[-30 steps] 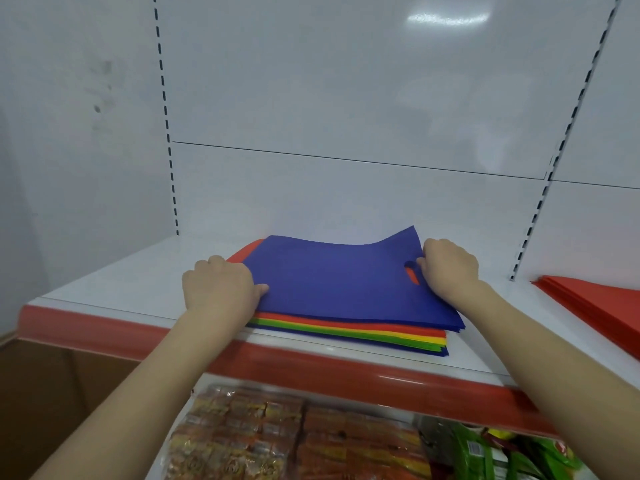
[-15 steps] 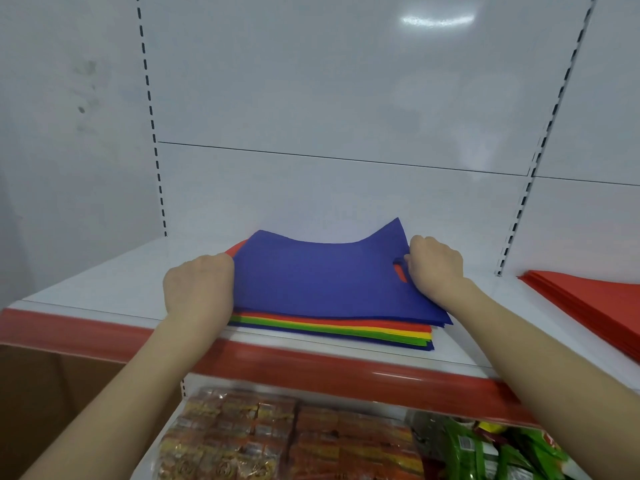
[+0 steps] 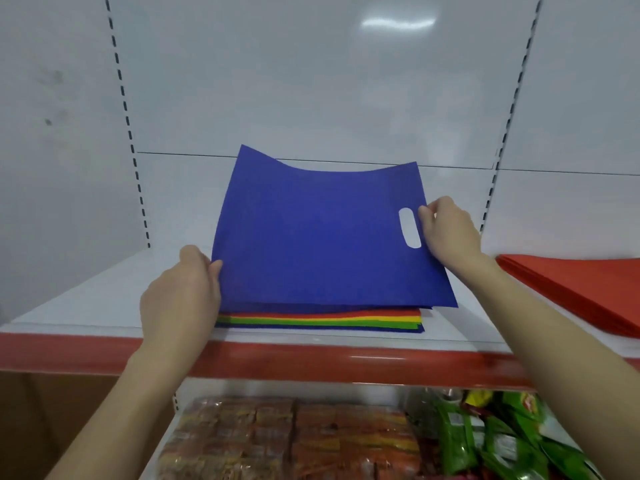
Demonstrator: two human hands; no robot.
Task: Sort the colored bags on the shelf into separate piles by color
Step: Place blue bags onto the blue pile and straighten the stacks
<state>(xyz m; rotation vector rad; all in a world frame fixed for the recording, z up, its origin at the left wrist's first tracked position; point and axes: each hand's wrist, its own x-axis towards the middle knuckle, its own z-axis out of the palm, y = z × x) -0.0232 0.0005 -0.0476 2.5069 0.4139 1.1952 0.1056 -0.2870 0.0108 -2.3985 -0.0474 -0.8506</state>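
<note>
My left hand (image 3: 180, 299) and right hand (image 3: 450, 233) each pinch a side edge of the blue bag (image 3: 322, 237), tilted up above the mixed stack (image 3: 318, 320); red pile (image 3: 581, 289) right of the stack.

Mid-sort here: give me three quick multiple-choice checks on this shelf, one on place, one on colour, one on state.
1. Where does the red pile lie?
A. right of the mixed stack
B. left of it
C. on the lower shelf

2. What colour is the bag in hand?
A. green
B. blue
C. yellow

3. How is that bag held?
A. one hand
B. lying flat, untouched
C. both hands, tilted up

1 A: the red sheets lie at far right.
2 B: the tilted bag is blue.
3 C: the left hand and right hand each grip a side edge.
</note>
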